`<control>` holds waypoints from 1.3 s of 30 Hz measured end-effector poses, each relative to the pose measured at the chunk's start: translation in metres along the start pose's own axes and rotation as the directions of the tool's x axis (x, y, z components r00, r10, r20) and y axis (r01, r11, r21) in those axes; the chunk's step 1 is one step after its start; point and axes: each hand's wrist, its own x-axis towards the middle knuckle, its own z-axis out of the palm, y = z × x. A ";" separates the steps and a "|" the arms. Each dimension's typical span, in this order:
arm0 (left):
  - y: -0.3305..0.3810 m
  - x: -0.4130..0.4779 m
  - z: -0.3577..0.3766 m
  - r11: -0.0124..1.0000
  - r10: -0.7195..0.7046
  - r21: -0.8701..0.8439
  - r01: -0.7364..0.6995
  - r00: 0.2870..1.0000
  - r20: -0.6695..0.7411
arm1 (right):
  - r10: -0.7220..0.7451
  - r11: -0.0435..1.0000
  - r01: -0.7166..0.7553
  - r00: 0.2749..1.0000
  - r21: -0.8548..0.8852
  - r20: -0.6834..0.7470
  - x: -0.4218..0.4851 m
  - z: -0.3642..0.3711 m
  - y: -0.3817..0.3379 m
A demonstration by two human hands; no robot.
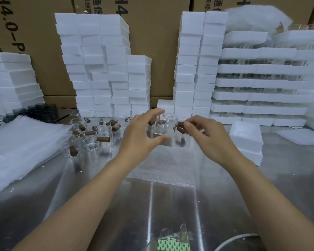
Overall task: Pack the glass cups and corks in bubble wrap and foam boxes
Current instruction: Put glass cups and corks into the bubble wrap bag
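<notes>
Two hands over wrap (167, 166): L hand (140, 133) grips cup (164, 126); R hand (208, 136) pinches cork (181, 128) just right of cup, axis slanting twd it.

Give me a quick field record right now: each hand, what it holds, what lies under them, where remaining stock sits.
left hand: grips a clear glass cup
right hand: pinches a brown cork at the cup's right side, contact unclear
under hands: bubble wrap sheet flat on the metal table
loose cups and corks: left of the hands
foam boxes: short stack right of the hands
</notes>
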 end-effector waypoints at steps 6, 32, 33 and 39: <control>-0.003 -0.007 0.005 0.973 0.168 0.158 -0.170 0.985 0.030 | 0.004 0.995 0.017 0.978 -0.100 0.207 0.000 0.005 0.004; 0.006 -0.031 0.036 0.881 -0.238 0.474 -0.020 0.845 0.478 | 0.742 0.302 -0.479 0.661 0.824 0.113 0.011 -0.004 0.018; 0.006 -0.031 0.037 0.881 -0.230 0.473 -0.023 0.852 0.470 | 0.742 0.308 -0.483 0.661 0.820 0.110 0.011 -0.004 0.018; 0.002 -0.027 0.033 0.896 -0.236 0.443 0.030 0.877 0.419 | 0.755 0.325 -0.483 0.651 0.813 0.085 0.012 -0.001 0.016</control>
